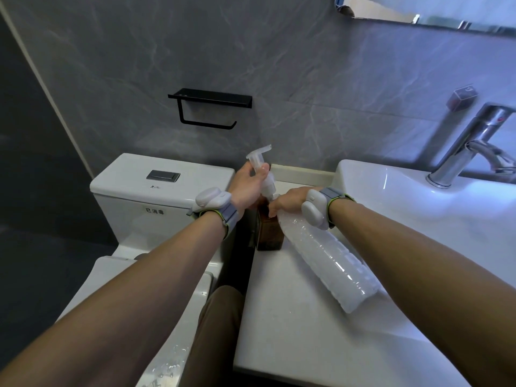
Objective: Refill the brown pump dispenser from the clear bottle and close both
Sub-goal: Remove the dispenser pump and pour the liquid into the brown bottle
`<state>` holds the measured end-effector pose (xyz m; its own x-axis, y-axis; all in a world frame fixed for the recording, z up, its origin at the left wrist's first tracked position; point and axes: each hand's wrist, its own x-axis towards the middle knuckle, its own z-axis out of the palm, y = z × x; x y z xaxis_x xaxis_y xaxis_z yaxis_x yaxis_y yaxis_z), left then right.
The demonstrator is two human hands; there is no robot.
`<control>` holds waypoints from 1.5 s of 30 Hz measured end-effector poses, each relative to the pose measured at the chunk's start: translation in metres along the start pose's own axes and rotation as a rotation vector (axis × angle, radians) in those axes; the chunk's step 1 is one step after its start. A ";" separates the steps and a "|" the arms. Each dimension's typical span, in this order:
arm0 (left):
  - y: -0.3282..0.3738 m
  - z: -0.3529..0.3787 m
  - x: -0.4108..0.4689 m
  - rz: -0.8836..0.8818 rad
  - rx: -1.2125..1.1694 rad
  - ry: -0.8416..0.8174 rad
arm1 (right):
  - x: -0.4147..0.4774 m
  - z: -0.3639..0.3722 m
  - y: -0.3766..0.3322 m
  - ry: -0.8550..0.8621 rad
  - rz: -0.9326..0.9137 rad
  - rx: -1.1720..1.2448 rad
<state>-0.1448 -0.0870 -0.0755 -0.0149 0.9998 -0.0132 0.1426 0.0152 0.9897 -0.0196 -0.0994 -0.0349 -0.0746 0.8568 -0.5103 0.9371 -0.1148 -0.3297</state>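
The brown pump dispenser [268, 233] stands on the white counter [293, 317] beside the basin, its top hidden by my hands. My left hand [247, 185] holds the white pump head [262, 169] tilted, lifted off the dispenser. My right hand [290, 202] grips the neck end of the clear ribbed bottle [329, 258], which is tipped with its mouth at the dispenser's opening and its base raised toward me. I cannot see the liquid flow or the bottle's cap.
A white toilet tank [156, 191] with a flush button sits left of the counter. The basin [418, 208] and chrome tap [472, 146] lie to the right. A black paper holder [209, 107] hangs on the grey wall. Water drops dot the toilet lid's lower edge.
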 end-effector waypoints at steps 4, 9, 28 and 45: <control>-0.001 -0.001 0.002 -0.003 0.012 -0.005 | -0.003 -0.001 -0.001 -0.018 -0.009 0.009; -0.002 -0.001 0.002 0.001 0.033 -0.015 | -0.001 -0.001 -0.002 -0.027 0.001 0.030; -0.003 -0.001 0.002 0.001 0.005 -0.016 | 0.001 0.000 -0.006 -0.026 0.033 -0.013; -0.004 -0.001 0.001 0.023 0.014 -0.018 | 0.001 0.000 -0.009 -0.043 0.058 -0.001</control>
<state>-0.1464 -0.0856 -0.0793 0.0061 1.0000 0.0064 0.1570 -0.0073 0.9876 -0.0283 -0.0974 -0.0324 -0.0345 0.8265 -0.5619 0.9406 -0.1632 -0.2977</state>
